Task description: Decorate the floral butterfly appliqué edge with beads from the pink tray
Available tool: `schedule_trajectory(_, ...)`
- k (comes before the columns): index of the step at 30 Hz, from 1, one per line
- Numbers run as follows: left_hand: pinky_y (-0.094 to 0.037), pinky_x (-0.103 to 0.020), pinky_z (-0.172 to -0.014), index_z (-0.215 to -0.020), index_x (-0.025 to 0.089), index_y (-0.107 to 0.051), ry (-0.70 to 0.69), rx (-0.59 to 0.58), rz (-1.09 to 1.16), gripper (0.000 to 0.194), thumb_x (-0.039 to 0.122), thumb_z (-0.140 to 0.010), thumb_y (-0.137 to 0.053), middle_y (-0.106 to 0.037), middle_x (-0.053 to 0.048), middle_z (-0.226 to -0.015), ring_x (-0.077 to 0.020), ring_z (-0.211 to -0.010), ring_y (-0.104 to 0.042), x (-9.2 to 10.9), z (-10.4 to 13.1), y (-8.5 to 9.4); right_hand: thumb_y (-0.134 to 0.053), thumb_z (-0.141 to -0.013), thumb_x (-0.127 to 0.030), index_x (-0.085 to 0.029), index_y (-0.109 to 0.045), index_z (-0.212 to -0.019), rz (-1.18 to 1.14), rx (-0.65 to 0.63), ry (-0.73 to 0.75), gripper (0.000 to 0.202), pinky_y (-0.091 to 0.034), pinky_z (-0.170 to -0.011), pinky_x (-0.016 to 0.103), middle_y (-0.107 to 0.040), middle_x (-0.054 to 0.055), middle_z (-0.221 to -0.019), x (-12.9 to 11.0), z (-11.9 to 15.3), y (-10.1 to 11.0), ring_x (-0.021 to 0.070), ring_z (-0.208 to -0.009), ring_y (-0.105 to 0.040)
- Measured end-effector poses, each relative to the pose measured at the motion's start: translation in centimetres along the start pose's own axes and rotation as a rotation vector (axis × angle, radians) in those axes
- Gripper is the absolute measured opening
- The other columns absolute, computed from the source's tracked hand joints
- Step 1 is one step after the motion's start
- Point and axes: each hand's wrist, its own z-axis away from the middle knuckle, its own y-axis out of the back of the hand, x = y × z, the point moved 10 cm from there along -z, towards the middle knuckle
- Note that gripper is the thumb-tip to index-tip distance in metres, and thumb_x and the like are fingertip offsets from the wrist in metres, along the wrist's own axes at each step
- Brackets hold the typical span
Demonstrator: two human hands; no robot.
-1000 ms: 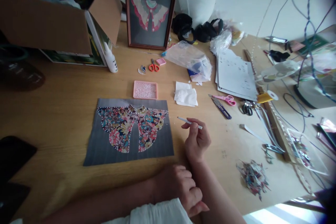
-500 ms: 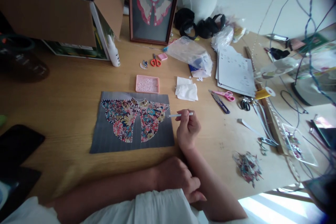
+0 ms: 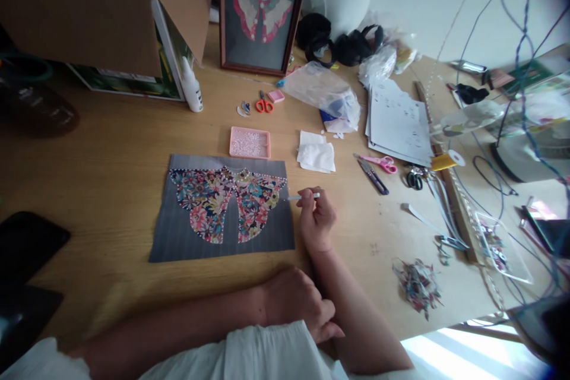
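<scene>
My right hand [image 3: 319, 219] is closed in a pinch round a thin white stick [image 3: 316, 195], held like a pen. Its tip points left, by the right edge of a grey sheet [image 3: 178, 243]. On that sheet lies a flowered fabric collar shape [image 3: 202, 193], its outline lined with small white beads or dots. My left hand [image 3: 300, 303] rests at the table's near edge beside my right forearm, fingers curled in, with nothing visible in it. Above the sheet sits a pink tray [image 3: 250, 155] of tiny pale beads. A folded white tissue [image 3: 317, 154] lies right of the tray.
A white glue bottle [image 3: 191, 88] stands by a cardboard box [image 3: 89, 29]. A framed collar picture [image 3: 260, 62] leans at the back. Orange scissors [image 3: 264, 105], pink scissors [image 3: 385, 163], dark snips [image 3: 374, 178], papers [image 3: 396, 124] and a scrap pile [image 3: 418, 286] lie about.
The stick, still in my right hand, has tipped slightly and shifted a little left. My left hand stays by the right forearm. The whole view has moved very slightly.
</scene>
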Motion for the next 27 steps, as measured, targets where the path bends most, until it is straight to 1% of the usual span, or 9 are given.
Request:
schedule_trajectory(3,-0.041,-0.033,-0.051,-0.083,0.018,-0.07,0.011,-0.012,0.003,0.033,0.046,-0.095,-0.058,-0.075,-0.005,-0.074,-0.0234,-0.065,-0.073,-0.2,-0.3,-0.4,-0.049,-0.1,-0.041,-0.023,-0.06,-0.08,0.005,-0.039,0.037,0.029,-0.048,-0.064,0.029,-0.063,0.0,-0.067,-0.3,-0.1,-0.5,0.0153,-0.061,-0.061)
schedule_trajectory(6,-0.04,-0.033,-0.049,-0.083,0.018,-0.071,0.009,-0.03,0.013,0.034,0.048,-0.094,-0.059,-0.075,-0.005,-0.075,-0.0233,-0.066,-0.073,-0.3,-0.6,-1.1,-0.049,-0.101,-0.038,-0.022,-0.059,-0.08,-0.006,-0.031,0.081,0.028,-0.047,-0.062,0.028,-0.061,-0.001,-0.065,-0.7,-0.2,-0.5,0.0146,-0.06,-0.061)
schedule_trajectory(8,-0.04,-0.034,-0.048,-0.084,0.019,-0.071,0.007,-0.022,0.011,0.032,0.047,-0.093,-0.06,-0.075,-0.005,-0.074,-0.0233,-0.066,-0.073,-0.4,-0.6,-1.3,-0.05,-0.101,-0.035,-0.022,-0.059,-0.08,-0.007,-0.021,0.104,0.026,-0.046,-0.062,0.028,-0.061,-0.002,-0.065,-0.9,-0.3,-0.4,0.014,-0.059,-0.06)
schedule_trajectory(13,-0.039,-0.034,-0.046,-0.085,0.018,-0.072,-0.004,0.01,0.017,0.036,0.049,-0.095,-0.057,-0.074,-0.005,-0.072,-0.0221,-0.061,-0.072,-0.5,-0.5,-1.2,-0.051,-0.101,-0.032,-0.022,-0.058,-0.079,-0.002,-0.028,0.127,0.025,-0.045,-0.06,0.027,-0.06,-0.003,-0.064,-1.2,-0.3,-0.5,0.0135,-0.059,-0.059)
schedule_trajectory(20,-0.039,-0.033,-0.046,-0.085,0.018,-0.073,-0.011,-0.009,0.013,0.034,0.048,-0.094,-0.059,-0.075,-0.004,-0.071,-0.0212,-0.061,-0.072,-0.3,-0.5,-0.6,-0.05,-0.101,-0.033,-0.022,-0.058,-0.078,0.011,-0.025,0.134,0.027,-0.045,-0.06,0.027,-0.06,-0.002,-0.064,-1.1,-0.3,-0.6,0.0133,-0.058,-0.058)
schedule_trajectory(23,-0.038,-0.034,-0.045,-0.085,0.018,-0.073,-0.004,-0.018,0.016,0.035,0.048,-0.094,-0.058,-0.075,-0.005,-0.072,-0.0212,-0.062,-0.072,-0.4,-0.6,-0.7,-0.05,-0.101,-0.035,-0.022,-0.058,-0.078,0.026,-0.038,0.13,0.027,-0.044,-0.059,0.027,-0.059,-0.002,-0.063,-1.0,-0.3,-0.8,0.0135,-0.057,-0.057)
schedule_trajectory(27,-0.037,-0.034,-0.046,-0.085,0.018,-0.072,0.001,-0.011,0.018,0.033,0.048,-0.093,-0.06,-0.075,-0.005,-0.073,-0.0209,-0.062,-0.072,-0.4,-0.6,-0.7,-0.05,-0.101,-0.034,-0.022,-0.058,-0.078,0.033,-0.048,0.143,0.027,-0.044,-0.059,0.027,-0.059,-0.002,-0.062,-1.2,-0.3,-0.9,0.0135,-0.058,-0.057)
